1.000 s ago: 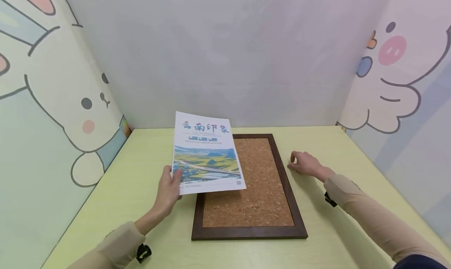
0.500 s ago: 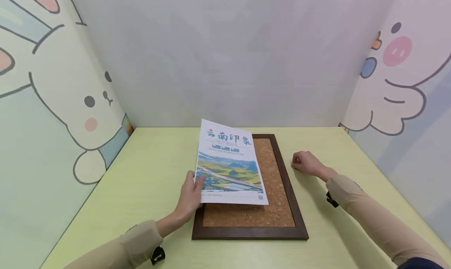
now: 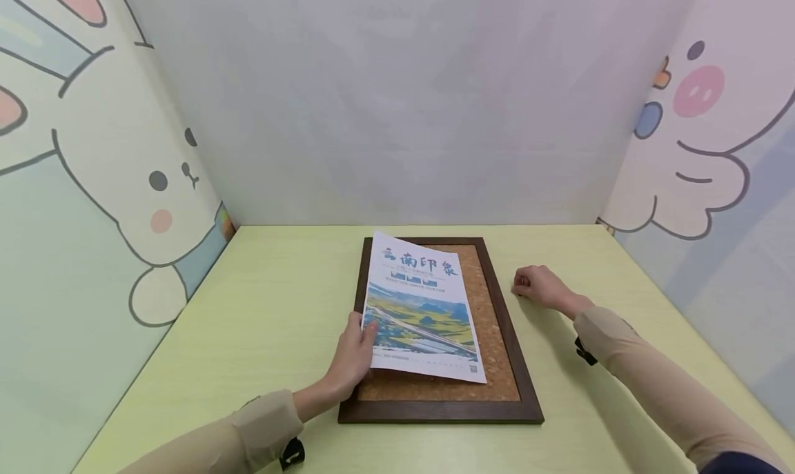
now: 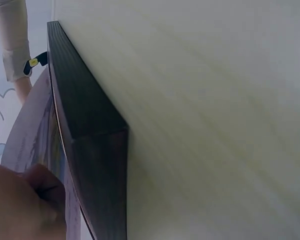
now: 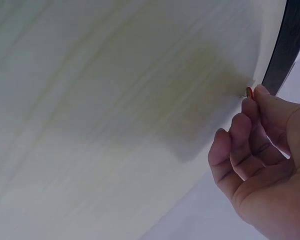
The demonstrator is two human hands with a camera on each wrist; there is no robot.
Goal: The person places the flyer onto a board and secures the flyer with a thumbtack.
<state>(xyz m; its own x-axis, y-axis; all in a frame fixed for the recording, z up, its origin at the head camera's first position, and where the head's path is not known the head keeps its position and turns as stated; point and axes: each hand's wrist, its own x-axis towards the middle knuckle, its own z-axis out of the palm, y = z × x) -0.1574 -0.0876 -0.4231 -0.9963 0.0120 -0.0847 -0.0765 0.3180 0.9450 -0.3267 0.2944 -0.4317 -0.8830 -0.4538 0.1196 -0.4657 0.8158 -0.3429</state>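
Note:
A printed poster sheet (image 3: 422, 308) with a landscape picture and Chinese lettering is over the corkboard (image 3: 435, 390), slightly tilted. My left hand (image 3: 352, 357) grips its lower left edge, thumb on top of the sheet. In the left wrist view, that hand (image 4: 27, 205) shows beside the board's dark frame (image 4: 100, 175). My right hand (image 3: 542, 288) is just right of the board. The right wrist view shows its thumb and forefinger pinching a small red thumbtack (image 5: 249, 93), the metal point sticking out; the other fingers of this hand (image 5: 270, 170) are curled.
The corkboard lies flat on a pale yellow-green table (image 3: 279, 281). Behind stands a grey-white back wall (image 3: 397, 101). Cartoon-printed side panels, one with a rabbit (image 3: 130, 184), close in the left and right.
My left hand has carried the poster rightward and then down toward me, so it now lies over more of the corkboard. The right hand has stayed nearly in place, its fingers drawn closer together.

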